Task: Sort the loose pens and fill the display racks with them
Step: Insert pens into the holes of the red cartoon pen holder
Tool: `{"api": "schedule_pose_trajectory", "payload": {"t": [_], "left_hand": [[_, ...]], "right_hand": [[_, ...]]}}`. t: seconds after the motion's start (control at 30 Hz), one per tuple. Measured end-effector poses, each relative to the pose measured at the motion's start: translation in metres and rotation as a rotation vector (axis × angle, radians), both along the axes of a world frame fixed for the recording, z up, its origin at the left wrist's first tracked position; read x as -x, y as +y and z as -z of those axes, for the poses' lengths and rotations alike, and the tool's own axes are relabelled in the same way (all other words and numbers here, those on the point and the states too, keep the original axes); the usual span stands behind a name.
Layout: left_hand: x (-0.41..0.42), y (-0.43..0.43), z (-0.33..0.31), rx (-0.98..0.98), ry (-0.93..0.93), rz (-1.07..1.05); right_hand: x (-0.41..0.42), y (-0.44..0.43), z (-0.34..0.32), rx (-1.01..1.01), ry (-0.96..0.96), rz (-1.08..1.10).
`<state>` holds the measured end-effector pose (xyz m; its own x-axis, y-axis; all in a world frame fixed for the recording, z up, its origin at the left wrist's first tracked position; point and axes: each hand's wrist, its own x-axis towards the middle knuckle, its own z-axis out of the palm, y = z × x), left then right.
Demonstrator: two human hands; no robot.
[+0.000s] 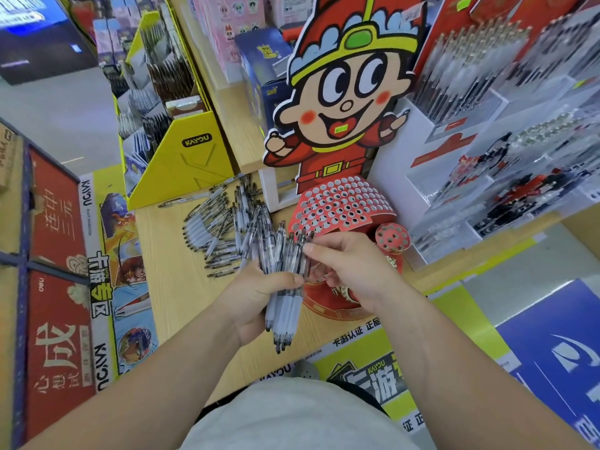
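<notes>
Shirt (302, 417), pens (220, 235), wooden shop counter (168, 287)

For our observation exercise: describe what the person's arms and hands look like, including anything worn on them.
Both forearms are bare, with no sleeves in view. The left hand and right hand wear no gloves, and no ring, watch or bracelet shows. A pale grey top fills the bottom edge.

On the worktop (181, 287), loose pens (224, 228) lie in a heap left of the holed rack (341, 206), which stands at the foot of a cutout figure (350, 92). A small round holder (392, 237) sits just right of the rack. Behind the heap stands a display box (185, 164); tiered pen racks (519, 141) fill the right. In front of the holed rack, the left hand (259, 297) holds a bundle of pens (285, 271), with the right hand (350, 271) pinching at its top.
</notes>
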<state>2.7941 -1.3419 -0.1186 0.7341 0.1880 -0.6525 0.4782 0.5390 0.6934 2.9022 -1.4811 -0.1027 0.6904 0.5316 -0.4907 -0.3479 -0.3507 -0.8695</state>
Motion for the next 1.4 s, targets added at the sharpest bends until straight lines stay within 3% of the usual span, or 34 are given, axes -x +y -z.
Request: {"api": "schedule_pose_trajectory", "payload": {"t": [0.17, 0.3, 0.5, 0.63, 0.73, 1.03, 1.4], "left_hand": [[-0.001, -0.003, 0.003, -0.006, -0.011, 0.027], [0.0, 0.0, 0.008, 0.067, 0.018, -0.092], [0.004, 0.015, 0.02, -0.015, 0.084, -0.191], [0.006, 0.017, 0.02, -0.011, 0.089, -0.188], [0.007, 0.017, 0.018, 0.0, 0.084, -0.203], [0.01, 0.018, 0.015, 0.0, 0.052, -0.193], [0.009, 0.019, 0.016, 0.008, 0.051, -0.189]], "right_hand": [[-0.003, -0.007, 0.0, 0.003, -0.006, 0.004], [-0.012, -0.014, -0.008, -0.085, 0.012, 0.138], [-0.035, -0.028, -0.007, -0.022, -0.346, 0.399], [-0.034, -0.026, 0.004, 0.131, -0.607, 0.307], [-0.03, -0.022, 0.014, 0.214, -0.694, 0.238], [-0.021, -0.009, 0.029, 0.201, -0.751, 0.108], [-0.025, 0.001, 0.04, 0.352, -0.775, -0.032]]}}
